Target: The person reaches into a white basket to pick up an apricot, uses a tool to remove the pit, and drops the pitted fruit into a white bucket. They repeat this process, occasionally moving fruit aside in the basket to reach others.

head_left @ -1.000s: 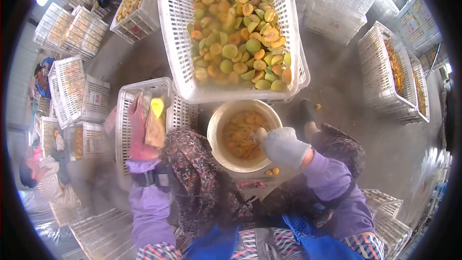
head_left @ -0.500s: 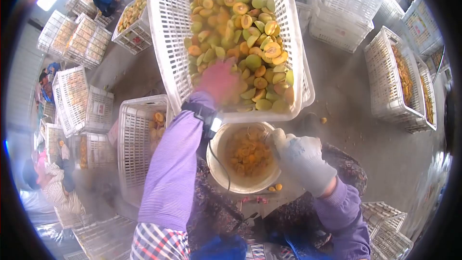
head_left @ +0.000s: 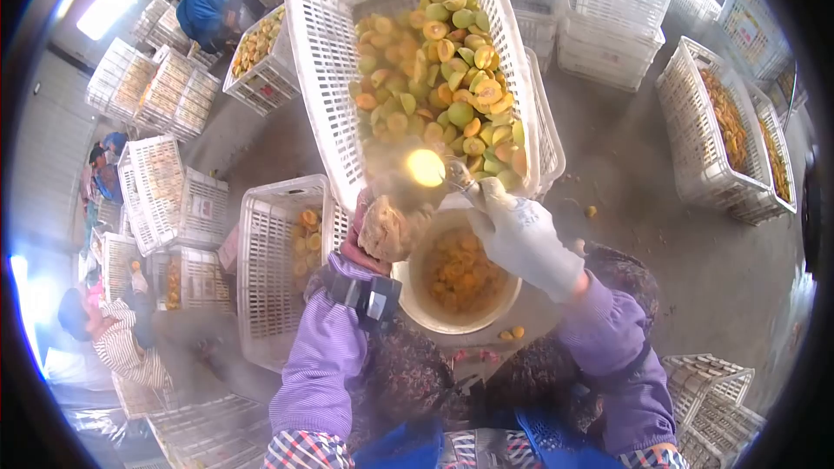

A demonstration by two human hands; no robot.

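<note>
Our left hand (head_left: 385,227) is closed tight on a yellow fruit half (head_left: 426,168), just over the bucket (head_left: 434,323). Our right hand (head_left: 524,234) squeezes a small tool (head_left: 458,176). We see its tip right beside the fruit, near the big crate (head_left: 317,61).

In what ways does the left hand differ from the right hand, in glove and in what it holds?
The left hand wears a brownish, stained glove; the right hand wears a pale grey one. The left hand holds up a yellow fruit; the right hand grips a small metal tool beside it. Both hands are gloved and above the white bucket.
</note>
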